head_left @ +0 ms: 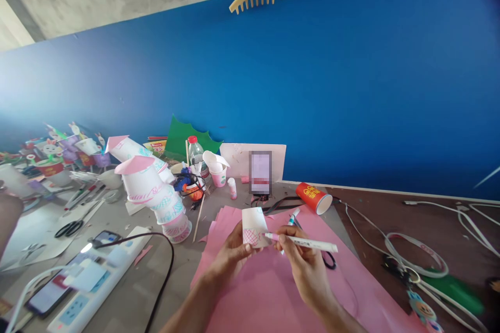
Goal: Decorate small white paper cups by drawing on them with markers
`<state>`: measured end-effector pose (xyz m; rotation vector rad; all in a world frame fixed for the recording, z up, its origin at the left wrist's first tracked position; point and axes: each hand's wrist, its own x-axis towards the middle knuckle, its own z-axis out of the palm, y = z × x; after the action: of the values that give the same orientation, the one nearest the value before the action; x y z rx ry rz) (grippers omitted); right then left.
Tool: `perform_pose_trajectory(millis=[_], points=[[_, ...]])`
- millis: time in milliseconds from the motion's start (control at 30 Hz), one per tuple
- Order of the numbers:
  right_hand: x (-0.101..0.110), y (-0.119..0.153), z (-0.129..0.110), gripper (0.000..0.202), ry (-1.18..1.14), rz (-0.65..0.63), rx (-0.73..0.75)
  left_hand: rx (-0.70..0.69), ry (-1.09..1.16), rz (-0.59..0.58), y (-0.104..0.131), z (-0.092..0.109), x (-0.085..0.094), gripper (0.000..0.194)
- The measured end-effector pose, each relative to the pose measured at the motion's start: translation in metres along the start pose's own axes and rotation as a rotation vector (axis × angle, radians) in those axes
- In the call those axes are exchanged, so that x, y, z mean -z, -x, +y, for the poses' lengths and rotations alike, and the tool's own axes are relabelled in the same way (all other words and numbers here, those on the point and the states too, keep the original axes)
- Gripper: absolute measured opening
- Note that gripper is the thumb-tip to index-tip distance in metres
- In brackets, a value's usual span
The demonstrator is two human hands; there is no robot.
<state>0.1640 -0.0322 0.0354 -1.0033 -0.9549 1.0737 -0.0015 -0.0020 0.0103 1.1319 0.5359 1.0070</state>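
Held upright in my left hand [233, 250] is a small white paper cup [253, 218] with pink crosshatched marks on its lower part. My right hand [302, 257] is closed around a white marker [312, 243], whose pink tip end points left at the cup's right side. Both hands are above a large pink paper sheet [265, 291]. Behind my right hand lies another marker with a blue-green band [292, 217]. A black scissor handle [330, 260] shows just right of my right hand.
Stacked decorated cups [172, 210] with pink cone tops stand at the left. A red cup [312, 197] lies behind the sheet. A power strip [101, 281], phones and black scissors [70, 228] are left; cables [422, 255] are right. Another person's arm shows at far left.
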Motion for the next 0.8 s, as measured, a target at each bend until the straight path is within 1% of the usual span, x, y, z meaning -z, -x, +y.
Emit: perform_pose_trajectory(millis=[133, 267, 433, 633, 733, 800], points=[[-0.0008, 0.0011, 0.0011, 0.037, 0.007, -0.004, 0.010, 0.003, 0.010, 0.000, -0.0005, -0.0008, -0.0004, 0.066], [-0.0014, 0.0017, 0.0003, 0.037, 0.023, -0.013, 0.014, 0.002, 0.041, -0.007, -0.0015, 0.0013, -0.0025, 0.060], [-0.0010, 0.0024, 0.0027, 0.036, 0.085, -0.023, 0.028, -0.001, 0.045, 0.012, -0.0024, 0.0011, -0.0023, 0.052], [-0.0001, 0.0019, 0.0039, 0.033, 0.111, -0.011, 0.052, 0.005, 0.037, 0.027, -0.0009, -0.0020, 0.0000, 0.063], [-0.0004, 0.0011, 0.0029, 0.033, 0.124, 0.003, 0.067, 0.002, 0.045, 0.018, -0.0007, -0.0009, -0.0005, 0.064], [-0.0011, 0.0007, 0.0022, 0.034, 0.116, 0.019, 0.067, -0.002, 0.053, 0.034, -0.0007, -0.0001, -0.0012, 0.062]])
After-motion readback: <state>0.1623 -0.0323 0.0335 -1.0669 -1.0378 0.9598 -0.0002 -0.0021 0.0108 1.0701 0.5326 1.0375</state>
